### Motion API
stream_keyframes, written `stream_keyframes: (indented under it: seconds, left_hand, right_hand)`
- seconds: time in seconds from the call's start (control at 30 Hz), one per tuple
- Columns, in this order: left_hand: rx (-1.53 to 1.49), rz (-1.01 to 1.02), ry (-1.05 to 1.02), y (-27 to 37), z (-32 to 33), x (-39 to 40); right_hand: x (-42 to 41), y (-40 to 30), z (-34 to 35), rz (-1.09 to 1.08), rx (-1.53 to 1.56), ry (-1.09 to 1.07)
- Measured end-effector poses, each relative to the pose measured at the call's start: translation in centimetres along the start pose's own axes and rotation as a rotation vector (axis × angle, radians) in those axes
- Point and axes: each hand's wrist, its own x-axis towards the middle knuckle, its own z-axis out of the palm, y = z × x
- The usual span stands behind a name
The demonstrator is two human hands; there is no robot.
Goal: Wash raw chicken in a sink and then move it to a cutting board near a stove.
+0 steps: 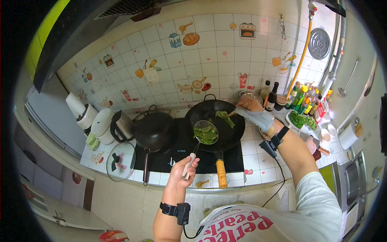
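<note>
My left hand (185,171) grips the pale handle of a wire mesh skimmer (205,132), whose basket holds green leaves and hangs over the left side of a black wok (232,136). Chopsticks (231,114) extend from my right hand (249,106), at the wok's upper right rim; their tips are at a clump of green leaves (225,118) above the wok. The fingers of that hand are partly hidden by its wrist and a translucent covering. The wok, with its yellow wooden handle (221,175), sits on the right of a black cooktop (187,163).
Left of the wok is a dark pan (154,131); beyond it are a glass lid (121,161), a kettle (122,125) and a rice cooker (104,124). On the right stand a dark bottle (272,96), several seasoning bottles (302,99) and a dish of leafy greens (297,119).
</note>
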Motion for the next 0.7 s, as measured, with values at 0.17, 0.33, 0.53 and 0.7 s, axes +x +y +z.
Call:
stream_keyframes:
  seconds: [0.17,0.33,0.53,0.7]
  left_hand:
    - [0.037,0.013,0.029,-0.1,0.8,0.1]
    - [0.068,0.02,0.031,0.0,1.4,0.0]
    - [0.069,0.018,0.033,0.2,1.2,0.0]
    - [0.057,0.01,0.025,0.2,1.5,0.1]
  right_hand:
    - [-1.4,0.5,-0.1,0.013,0.049,0.013]
    - [-2.1,-0.5,-0.4,0.046,-0.002,0.013]
    - [-2.8,0.1,-0.3,-0.018,-0.04,0.038]
    - [-3.6,2.1,0.0,-0.067,-0.08,0.107]
